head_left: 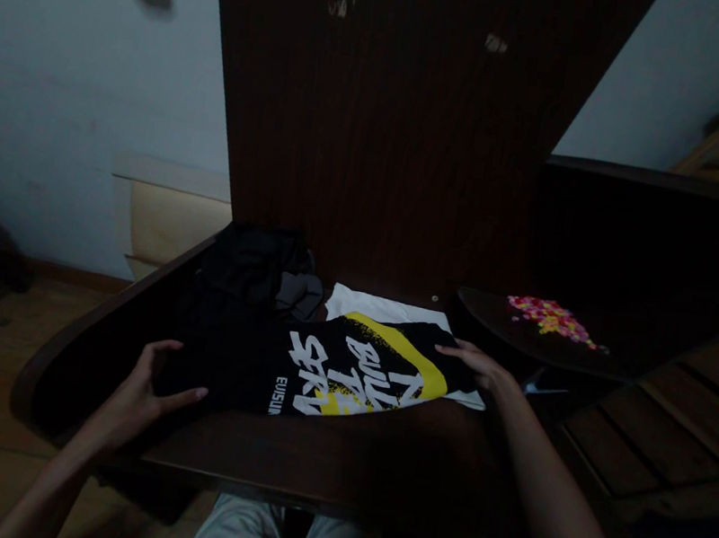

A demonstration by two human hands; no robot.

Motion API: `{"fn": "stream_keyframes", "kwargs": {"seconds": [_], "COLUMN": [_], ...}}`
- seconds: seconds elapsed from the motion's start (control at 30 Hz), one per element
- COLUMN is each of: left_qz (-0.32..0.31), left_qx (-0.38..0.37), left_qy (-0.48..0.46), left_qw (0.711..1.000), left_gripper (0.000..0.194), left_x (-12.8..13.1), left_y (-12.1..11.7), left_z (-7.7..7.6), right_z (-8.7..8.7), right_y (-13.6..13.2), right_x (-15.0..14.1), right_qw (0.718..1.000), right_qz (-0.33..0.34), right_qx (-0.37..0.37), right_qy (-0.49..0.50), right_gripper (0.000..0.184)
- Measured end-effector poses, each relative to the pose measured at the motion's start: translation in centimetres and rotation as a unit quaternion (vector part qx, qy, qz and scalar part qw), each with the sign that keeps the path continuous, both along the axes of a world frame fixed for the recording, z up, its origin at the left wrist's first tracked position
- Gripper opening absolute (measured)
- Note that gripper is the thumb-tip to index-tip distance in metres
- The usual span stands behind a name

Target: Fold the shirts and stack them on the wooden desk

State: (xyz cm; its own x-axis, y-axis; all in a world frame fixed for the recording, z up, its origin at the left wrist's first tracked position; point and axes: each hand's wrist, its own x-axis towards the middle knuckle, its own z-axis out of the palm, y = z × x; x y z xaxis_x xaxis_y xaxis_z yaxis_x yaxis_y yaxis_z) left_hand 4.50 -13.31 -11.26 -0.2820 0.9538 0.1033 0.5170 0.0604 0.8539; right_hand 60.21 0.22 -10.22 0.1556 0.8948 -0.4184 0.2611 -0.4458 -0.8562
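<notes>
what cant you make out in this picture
All in the head view:
- Most of the white cloth: covered by the black printed cloth.
- Whether the left hand grips or only touches the black printed cloth: too dark.
- Right hand's grip: its fingers are partly hidden.
- Folds in the dark pile: lost in shadow.
- What the colourful bits are: too small.
</notes>
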Motion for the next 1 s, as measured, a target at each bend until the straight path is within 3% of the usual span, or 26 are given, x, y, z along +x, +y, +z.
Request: {"fn": "stream_keyframes", "kwargs": {"seconds": [0.07, 0.13, 0.3, 0.5, 0.57, 0.7, 0.87, 1.0], "left_qz": [-0.078, -0.112, -0.078, -0.142, -0.130, -0.039, -0.077, -0.055], "left_qx": [0.000, -0.022, -0.073, -0.070, -0.070, -0.082, -0.093, -0.025], "left_qy": [0.013, -0.005, -0.061, -0.075, -0.066, -0.062, -0.098, -0.091], "left_qw": [0.997, 0.993, 0.992, 0.985, 0.987, 0.994, 0.988, 0.994], "left_gripper": [0.063, 0.053, 0.065, 0.080, 0.081, 0.069, 0.081, 0.085], "left_x": [-0.1, -0.4, -1.7, -2.3, -2.2, -1.3, -1.1, -1.3], "left_y": [-0.3, -0.4, -0.5, -1.2, -0.8, 0.8, 1.2, 0.3], "left_z": [0.6, 1.2, 1.9, 2.0, 2.2, 2.3, 2.3, 2.8], "right_z": [0.0, 0.1, 0.0, -0.3, 0.0, 0.3, -0.4, -1.2], "right_y": [-0.3, -0.5, -1.0, -1.3, -1.2, -0.2, 1.2, 1.4], "right_x": [0.0, -0.2, -0.3, -0.1, -0.2, -0.9, -1.5, -0.4], "right_qw": [1.000, 0.999, 0.998, 0.997, 0.998, 0.994, 0.974, 0.966], "right_qz": [0.024, 0.029, 0.016, 0.023, 0.019, -0.035, -0.062, -0.030], "right_qx": [0.013, 0.038, 0.062, 0.058, 0.052, 0.065, 0.154, 0.239], "right_qy": [0.012, 0.017, -0.003, -0.034, -0.039, -0.078, -0.154, -0.089], "right_gripper": [0.044, 0.041, 0.034, 0.036, 0.036, 0.027, 0.025, 0.032]}}
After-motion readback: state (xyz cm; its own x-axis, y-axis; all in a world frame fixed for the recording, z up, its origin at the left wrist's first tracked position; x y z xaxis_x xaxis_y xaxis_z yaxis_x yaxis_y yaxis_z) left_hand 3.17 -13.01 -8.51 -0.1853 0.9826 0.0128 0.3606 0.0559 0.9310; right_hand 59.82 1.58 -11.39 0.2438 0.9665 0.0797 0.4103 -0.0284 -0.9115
